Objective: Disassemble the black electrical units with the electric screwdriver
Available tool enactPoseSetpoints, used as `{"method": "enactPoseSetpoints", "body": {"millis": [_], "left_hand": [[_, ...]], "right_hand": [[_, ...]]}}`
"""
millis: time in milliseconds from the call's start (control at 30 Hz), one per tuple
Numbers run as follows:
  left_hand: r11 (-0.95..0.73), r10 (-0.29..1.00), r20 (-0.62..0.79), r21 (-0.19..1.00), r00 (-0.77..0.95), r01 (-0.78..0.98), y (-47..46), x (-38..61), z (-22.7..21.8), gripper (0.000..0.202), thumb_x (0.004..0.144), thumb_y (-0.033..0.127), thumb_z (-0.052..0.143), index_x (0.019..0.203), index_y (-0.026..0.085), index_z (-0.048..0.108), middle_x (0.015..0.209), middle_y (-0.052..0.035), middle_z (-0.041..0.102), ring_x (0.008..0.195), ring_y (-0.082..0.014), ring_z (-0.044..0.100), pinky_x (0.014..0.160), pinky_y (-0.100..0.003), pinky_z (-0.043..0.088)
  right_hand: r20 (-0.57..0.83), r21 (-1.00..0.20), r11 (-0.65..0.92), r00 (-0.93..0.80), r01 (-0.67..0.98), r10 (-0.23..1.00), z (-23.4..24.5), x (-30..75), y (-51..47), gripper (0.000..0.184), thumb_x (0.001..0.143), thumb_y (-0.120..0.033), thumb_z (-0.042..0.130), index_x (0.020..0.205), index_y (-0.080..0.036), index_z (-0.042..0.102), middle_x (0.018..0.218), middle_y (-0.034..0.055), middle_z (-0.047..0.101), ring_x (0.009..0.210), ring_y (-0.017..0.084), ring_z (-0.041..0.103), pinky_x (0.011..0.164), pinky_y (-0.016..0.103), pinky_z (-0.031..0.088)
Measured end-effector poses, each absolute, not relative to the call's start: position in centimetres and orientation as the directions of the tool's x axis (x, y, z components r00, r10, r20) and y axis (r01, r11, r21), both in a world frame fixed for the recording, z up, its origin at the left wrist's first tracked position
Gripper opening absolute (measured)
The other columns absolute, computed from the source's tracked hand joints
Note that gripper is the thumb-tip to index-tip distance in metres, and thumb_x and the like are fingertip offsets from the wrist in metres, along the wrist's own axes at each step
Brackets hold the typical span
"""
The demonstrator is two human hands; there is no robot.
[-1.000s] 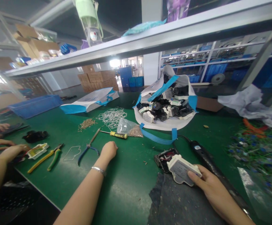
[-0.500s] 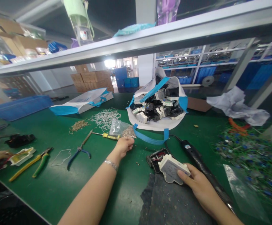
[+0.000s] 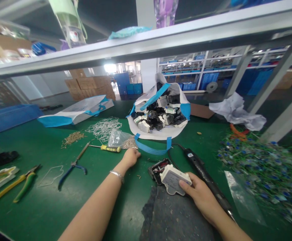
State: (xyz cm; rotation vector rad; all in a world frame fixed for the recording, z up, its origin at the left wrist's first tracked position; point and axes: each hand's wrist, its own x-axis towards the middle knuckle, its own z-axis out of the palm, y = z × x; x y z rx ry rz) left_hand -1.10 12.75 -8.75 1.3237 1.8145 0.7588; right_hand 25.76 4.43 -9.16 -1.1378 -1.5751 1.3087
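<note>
My right hand [image 3: 198, 190] grips a white plastic housing [image 3: 174, 180] with a stepped outline, thumb on its flat face. Just behind the housing lies an open black casing [image 3: 158, 169] with wires inside. My left hand [image 3: 131, 158] is closed at the near edge of a small pile of screws [image 3: 130, 143] beside a clear plastic bag [image 3: 118, 138]. Its fingertips are turned away, so what they pinch, if anything, is hidden. A screwdriver with a yellow handle [image 3: 110, 148] lies left of that hand. A black electric screwdriver [image 3: 206, 180] lies right of the housing.
A white bag [image 3: 158, 134] full of black and white housings stands at the back. Blue-handled pliers [image 3: 72, 167], yellow-green pliers [image 3: 22, 184] and white wire-like rings [image 3: 104, 129] lie left. Tangled green wires [image 3: 261, 170] cover the right side. A dark mat [image 3: 176, 217] lies in front.
The whole view has shifted, so things appear further left. A co-worker's hands at the left edge are out of view. My left hand stays by the screws, and my right still holds the housing.
</note>
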Motion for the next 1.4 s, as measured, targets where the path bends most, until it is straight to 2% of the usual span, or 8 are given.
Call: {"method": "enactPoseSetpoints", "body": {"millis": [133,267,400,700,900,1067,1233,1400], "left_hand": [[0.252,0.965,-0.211,0.917,-0.158,0.309,12.4,-0.1,-8.3,0.025,0.086,0.029,0.047,0.104,0.012,0.050,0.099,-0.0068,0.054,0.082,-0.0162,0.056,0.070,-0.033,0.049],[0.257,0.963,-0.231,0.942,-0.142,0.217,12.3,1.2,-8.4,0.024,0.086,0.029,0.047,0.102,0.012,0.051,0.094,-0.0058,0.055,0.077,-0.0144,0.056,0.065,-0.031,0.050],[0.257,0.963,-0.225,0.932,-0.150,0.257,12.5,1.9,-8.7,0.023,0.085,0.029,0.048,0.099,0.011,0.052,0.091,-0.0052,0.056,0.074,-0.0139,0.056,0.064,-0.030,0.049],[0.180,0.980,-0.148,0.940,-0.131,0.289,12.7,3.5,-7.8,0.022,0.086,0.029,0.046,0.103,0.016,0.052,0.103,-0.0071,0.053,0.084,-0.0157,0.055,0.073,-0.033,0.048],[0.236,0.971,-0.220,0.936,-0.090,0.260,9.2,1.1,-7.0,0.019,0.086,0.027,0.047,0.090,0.010,0.053,0.080,-0.0025,0.057,0.065,-0.0108,0.056,0.059,-0.025,0.048],[0.281,0.960,-0.261,0.877,-0.103,0.390,6.1,-1.2,-7.2,0.013,0.077,0.015,0.056,0.065,0.010,0.053,0.051,0.0065,0.046,0.042,-0.0055,0.042,0.044,-0.018,0.035],[0.247,0.969,-0.218,0.805,-0.119,0.540,5.3,-1.2,-8.4,0.013,0.061,0.004,0.066,0.056,0.012,0.056,0.048,0.0067,0.047,0.047,-0.0076,0.042,0.053,-0.021,0.035],[0.218,0.975,-0.166,0.850,-0.148,0.479,5.3,-0.8,-9.1,0.017,0.059,0.004,0.063,0.050,0.014,0.052,0.050,0.0035,0.049,0.055,-0.0109,0.047,0.059,-0.022,0.037]], "right_hand": [[0.026,-0.988,0.071,-0.303,0.136,0.953,-9.1,25.7,4.4,0.037,0.074,-0.052,0.055,0.081,-0.015,0.051,0.074,0.0027,0.056,0.072,0.024,0.052,0.062,0.027,0.038],[0.028,-0.989,0.072,-0.309,0.131,0.951,-9.0,25.7,4.5,0.035,0.076,-0.050,0.056,0.081,-0.015,0.051,0.074,0.0027,0.056,0.073,0.024,0.052,0.063,0.027,0.038],[0.030,-0.989,0.074,-0.311,0.129,0.950,-9.1,25.8,4.5,0.034,0.077,-0.049,0.055,0.080,-0.016,0.050,0.074,0.0030,0.056,0.073,0.024,0.051,0.063,0.028,0.038],[0.037,-0.987,0.084,-0.315,0.139,0.948,-8.9,25.8,4.5,0.035,0.077,-0.049,0.055,0.082,-0.015,0.051,0.075,0.0034,0.056,0.071,0.023,0.051,0.062,0.027,0.038],[0.034,-0.982,0.088,-0.306,0.166,0.952,-8.8,25.8,4.5,0.034,0.075,-0.049,0.056,0.080,-0.016,0.051,0.071,0.0018,0.055,0.069,0.023,0.051,0.059,0.026,0.036],[0.020,-0.981,0.081,-0.319,0.178,0.948,-8.8,25.7,4.5,0.035,0.075,-0.050,0.055,0.082,-0.016,0.052,0.075,0.0026,0.058,0.073,0.024,0.053,0.063,0.028,0.038],[0.017,-0.977,0.080,-0.306,0.197,0.952,-8.7,25.7,4.6,0.035,0.074,-0.051,0.055,0.082,-0.016,0.053,0.074,0.0025,0.058,0.072,0.025,0.054,0.062,0.029,0.039],[0.012,-0.974,0.079,-0.300,0.213,0.954,-8.8,25.7,4.6,0.036,0.075,-0.051,0.055,0.082,-0.016,0.053,0.071,0.0018,0.056,0.068,0.023,0.053,0.058,0.027,0.038]]}}
